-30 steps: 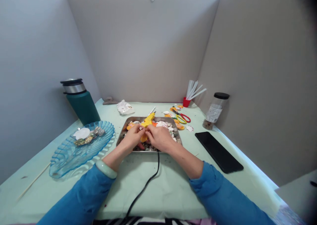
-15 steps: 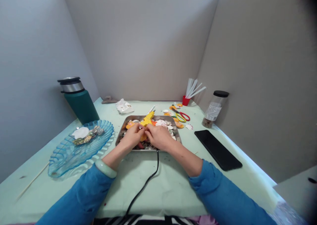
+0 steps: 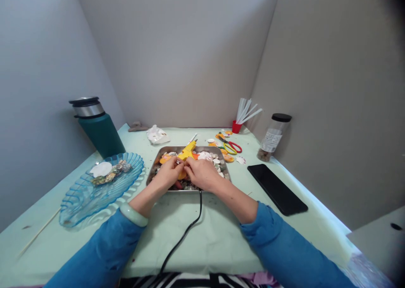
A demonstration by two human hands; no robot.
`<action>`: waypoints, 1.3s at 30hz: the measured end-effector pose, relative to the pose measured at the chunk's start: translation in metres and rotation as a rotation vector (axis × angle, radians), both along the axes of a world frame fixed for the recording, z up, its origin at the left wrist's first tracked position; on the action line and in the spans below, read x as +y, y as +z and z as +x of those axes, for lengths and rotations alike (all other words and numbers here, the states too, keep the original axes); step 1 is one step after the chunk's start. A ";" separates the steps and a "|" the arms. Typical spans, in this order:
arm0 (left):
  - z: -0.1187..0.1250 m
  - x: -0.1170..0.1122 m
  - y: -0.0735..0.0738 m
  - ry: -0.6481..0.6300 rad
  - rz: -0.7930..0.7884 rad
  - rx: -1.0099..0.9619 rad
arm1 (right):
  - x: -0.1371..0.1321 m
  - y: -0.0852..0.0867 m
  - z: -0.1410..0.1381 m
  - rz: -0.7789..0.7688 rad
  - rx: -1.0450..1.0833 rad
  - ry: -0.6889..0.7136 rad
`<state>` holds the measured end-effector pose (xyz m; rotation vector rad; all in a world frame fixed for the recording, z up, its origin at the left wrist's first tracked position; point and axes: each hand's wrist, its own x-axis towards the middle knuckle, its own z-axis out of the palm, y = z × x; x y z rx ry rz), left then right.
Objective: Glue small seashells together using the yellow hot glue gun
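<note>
- Two hands over the metal tray (image 3: pixel 150 173), fingertips meeting mid-tray.
- left hand (image 3: pixel 168 175): fingers curled in, thumb and forefinger pinched tight on a small pale piece (image 3: pixel 179 162); too small to identify.
- right hand (image 3: pixel 203 175): fingers bent, tips closed against the same piece from the other side. Rest of the hand rests low over the tray contents.
- Piece sits just above the tray, between both sets of fingertips, right in front of the yellow glue gun (image 3: pixel 187 150).
- Glue gun lies on the shells (image 3: pixel 207 156) in the tray, nozzle pointing away from the person; its black cord (image 3: pixel 186 232) runs out under the hands and off the near table edge.
- Pale green bangle (image 3: pixel 133 215) on the left wrist, blue sleeves on both arms.
- Left of tray: blue glass dish (image 3: pixel 79 197) with a few shells, green flask (image 3: pixel 100 129) behind it.
- Right of tray: scissors (image 3: pixel 232 146), red cup (image 3: pixel 236 128) of white sticks, lidded jar (image 3: pixel 272 138), black phone (image 3: pixel 276 189) lying flat.
</note>
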<state>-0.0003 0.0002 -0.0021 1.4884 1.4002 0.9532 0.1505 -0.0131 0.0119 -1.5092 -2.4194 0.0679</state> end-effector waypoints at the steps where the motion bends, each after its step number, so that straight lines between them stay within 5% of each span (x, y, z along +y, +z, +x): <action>1: 0.001 -0.001 0.001 0.003 -0.010 -0.011 | 0.000 0.000 0.000 0.000 0.001 -0.002; 14: 0.006 -0.008 0.015 0.029 -0.071 -0.240 | -0.003 0.002 -0.001 0.029 0.054 -0.027; 39: 0.006 -0.010 0.018 0.029 -0.086 -0.277 | -0.003 0.003 -0.001 0.030 0.049 -0.033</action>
